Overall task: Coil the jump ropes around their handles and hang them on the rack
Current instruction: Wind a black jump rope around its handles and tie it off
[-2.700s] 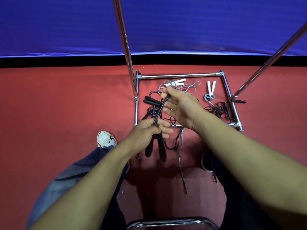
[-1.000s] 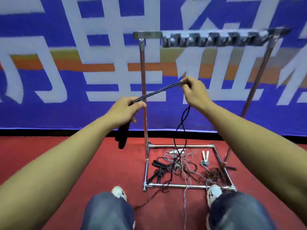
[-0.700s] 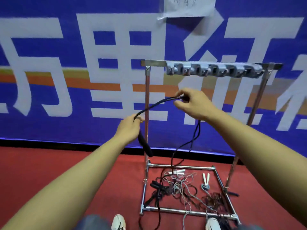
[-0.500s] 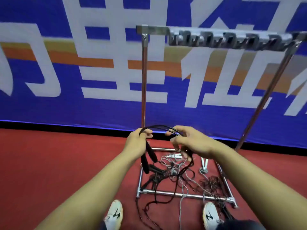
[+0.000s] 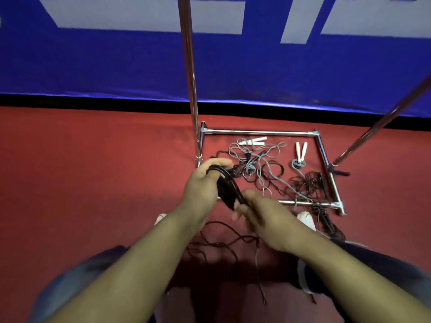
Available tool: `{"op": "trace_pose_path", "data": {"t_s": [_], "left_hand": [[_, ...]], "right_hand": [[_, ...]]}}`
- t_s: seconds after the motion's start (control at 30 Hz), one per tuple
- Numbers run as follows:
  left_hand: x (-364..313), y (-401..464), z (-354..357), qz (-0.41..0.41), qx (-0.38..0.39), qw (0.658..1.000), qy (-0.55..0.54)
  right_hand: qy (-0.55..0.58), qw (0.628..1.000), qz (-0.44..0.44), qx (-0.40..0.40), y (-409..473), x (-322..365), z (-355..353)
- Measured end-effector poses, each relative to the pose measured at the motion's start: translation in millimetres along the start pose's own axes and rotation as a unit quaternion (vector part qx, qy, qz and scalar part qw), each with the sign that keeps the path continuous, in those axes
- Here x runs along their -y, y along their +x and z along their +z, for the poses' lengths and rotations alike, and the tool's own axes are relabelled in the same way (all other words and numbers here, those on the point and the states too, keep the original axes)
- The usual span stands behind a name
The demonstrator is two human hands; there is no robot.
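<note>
Only fragments of large white lettering on the blue banner, unreadable. Left hand curled round the black jump rope coils; right hand pinching their lower end. Two white-handled ropes tangled inside the rack base on red floor
</note>
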State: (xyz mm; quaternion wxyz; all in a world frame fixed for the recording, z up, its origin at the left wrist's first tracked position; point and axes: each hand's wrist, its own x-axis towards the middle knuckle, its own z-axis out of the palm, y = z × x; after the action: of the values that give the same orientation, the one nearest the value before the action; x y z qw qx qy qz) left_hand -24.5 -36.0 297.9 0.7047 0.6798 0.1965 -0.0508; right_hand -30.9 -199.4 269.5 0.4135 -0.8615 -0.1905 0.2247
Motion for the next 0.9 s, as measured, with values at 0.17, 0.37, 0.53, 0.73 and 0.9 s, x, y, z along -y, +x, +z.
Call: {"op": "trace_pose_path", "data": {"t_s": [0.17,0.37,0.53,0.73,0.9], "left_hand": [[17,19,-1,-0.112,-0.059,0.977,-0.170],[12,33,3,-0.183,-0.096,0.931,-0.301],[-1,31,11,-0.192,-0.069,0.898,-0.389],[3,23,20,-0.169,-0.002,0.883,-0.437],[15,16,22,-0.149,0.075,0.915,-0.367]], "right_hand": [[0.086,0.985,0.148,-0.006,35,-3,15],[0.326,0.905,0.270,0.023,35,5,26],[0.439,0.869,0.207,-0.095,29,7,29],[0.559,0.797,0.128,-0.191,29,5,16],[0.593,0.768,0.139,-0.200,25,6,5]]}}
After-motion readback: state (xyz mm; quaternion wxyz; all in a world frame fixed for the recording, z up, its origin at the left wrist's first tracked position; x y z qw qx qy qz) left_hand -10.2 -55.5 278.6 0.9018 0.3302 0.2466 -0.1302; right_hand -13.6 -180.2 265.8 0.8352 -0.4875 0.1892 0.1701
